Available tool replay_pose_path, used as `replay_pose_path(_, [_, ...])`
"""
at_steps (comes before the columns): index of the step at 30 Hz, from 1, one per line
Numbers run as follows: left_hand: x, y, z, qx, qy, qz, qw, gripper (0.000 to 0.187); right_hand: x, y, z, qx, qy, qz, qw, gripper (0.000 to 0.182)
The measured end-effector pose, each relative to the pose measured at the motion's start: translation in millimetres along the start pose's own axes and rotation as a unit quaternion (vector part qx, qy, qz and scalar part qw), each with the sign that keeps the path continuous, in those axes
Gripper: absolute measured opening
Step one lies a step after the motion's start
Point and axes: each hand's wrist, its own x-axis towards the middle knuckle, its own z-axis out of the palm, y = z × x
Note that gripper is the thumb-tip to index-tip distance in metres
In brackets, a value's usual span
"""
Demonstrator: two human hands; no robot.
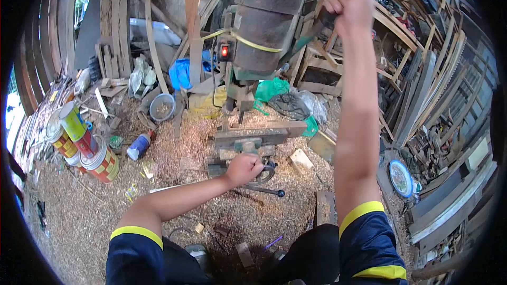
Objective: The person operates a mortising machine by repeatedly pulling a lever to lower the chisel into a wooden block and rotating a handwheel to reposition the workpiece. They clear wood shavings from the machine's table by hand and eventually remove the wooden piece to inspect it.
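Observation:
In front of me stands a mortising machine with a rusty motor housing and a red-lit switch. My left hand is closed on the rim of a handwheel low on the machine. High on the right, my right hand is wrapped around the upper end of a greenish lever; the fingers partly hide its grip. Below the motor, a dark bit points down at a wooden piece lying across the machine's table. A black-knobbed handle sticks out beneath the handwheel.
Wood shavings cover the floor. Stacked paint cans, a blue bottle and a bucket stand or lie on the left. A wood block is right of the handwheel. Planks lean along the right side, near a plate.

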Motion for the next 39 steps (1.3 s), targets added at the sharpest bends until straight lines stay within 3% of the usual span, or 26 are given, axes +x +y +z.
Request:
replay_pose_path(2, [-6, 18, 6, -0.016, -0.022, -0.048, 0.998, 0.022, -55, -20, -10, 0.019, -0.025, 0.012, 0.999, 0.060])
replay_pose_path(3, [19, -15, -22, 0.007, -0.019, -0.018, 1.000, 0.022, -73, -9, -3, 0.037, -0.032, -0.043, 0.998, 0.060])
replay_pose_path(5, [10, -8, -11, 0.015, -0.012, -0.033, 0.999, 0.023, -125, -7, -18, 0.131, -0.095, -0.068, 0.984, 0.064])
replay_pose_path(9, [10, -5, -13, 0.019, -0.026, -0.042, 0.999, 0.023, -234, 13, -32, 0.067, -0.108, -0.148, 0.981, 0.078])
replay_pose_path(12, [8, -13, -9, 0.039, -0.032, -0.041, 0.998, 0.025, -273, 10, -39, 0.027, -0.143, -0.117, 0.982, 0.084])
replay_pose_path(14, [7, -11, -9, 0.038, -0.024, -0.044, 0.998, 0.025, -267, -4, -49, 0.046, -0.207, 0.045, 0.976, 0.087])
replay_pose_path(15, [8, -9, -10, 0.040, -0.021, -0.043, 0.998, 0.025, -260, -9, -56, 0.045, -0.211, 0.045, 0.975, 0.087])
replay_pose_path(16, [8, -6, -12, 0.037, -0.019, -0.044, 0.998, 0.025, -250, -15, -63, 0.054, -0.195, 0.238, 0.950, 0.085])
replay_pose_path(17, [10, -4, -13, 0.039, -0.029, -0.071, 0.996, 0.024, -241, -20, -64, 0.059, -0.170, 0.423, 0.888, 0.087])
replay_pose_path(18, [10, -4, -13, 0.043, -0.039, -0.098, 0.994, 0.024, -229, -28, -38, -0.176, -0.187, 0.346, 0.902, 0.061])
replay_pose_path(19, [9, -6, -12, 0.039, -0.036, -0.098, 0.994, 0.024, -234, -20, -41, -0.179, -0.190, 0.347, 0.901, 0.061])
replay_pose_path(21, [7, -10, -7, 0.037, -0.007, -0.038, 0.999, 0.026, -247, 3, -53, -0.393, -0.212, 0.336, 0.829, 0.043])
replay_pose_path(22, [9, -11, -11, 0.034, -0.005, -0.038, 0.999, 0.026, -226, -16, -35, -0.291, -0.192, 0.539, 0.767, 0.048])
replay_pose_path(23, [10, -12, -15, 0.045, -0.039, -0.030, 0.998, 0.026, -212, -23, -22, -0.292, -0.191, 0.541, 0.766, 0.048])
replay_pose_path(25, [11, -18, -17, 0.054, -0.079, -0.022, 0.995, 0.026, -197, -26, -5, -0.281, -0.118, 0.709, 0.636, 0.031])
replay_pose_path(26, [10, -22, -18, 0.035, -0.080, 0.009, 0.996, 0.026, -201, -11, -14, -0.298, -0.099, 0.716, 0.623, 0.024])
replay_pose_path(31, [5, -30, -13, 0.023, -0.060, 0.066, 0.996, 0.024, -229, -12, -11, -0.284, -0.056, 0.690, 0.664, 0.029])
replay_pose_path(34, [5, -29, -17, 0.037, -0.038, 0.070, 0.996, 0.023, -277, 13, -8, -0.322, -0.059, 0.616, 0.717, 0.035])
replay_pose_path(39, [6, -30, -18, 0.012, -0.023, 0.077, 0.997, 0.025, -268, 14, -10, -0.286, -0.023, 0.643, 0.710, 0.034])
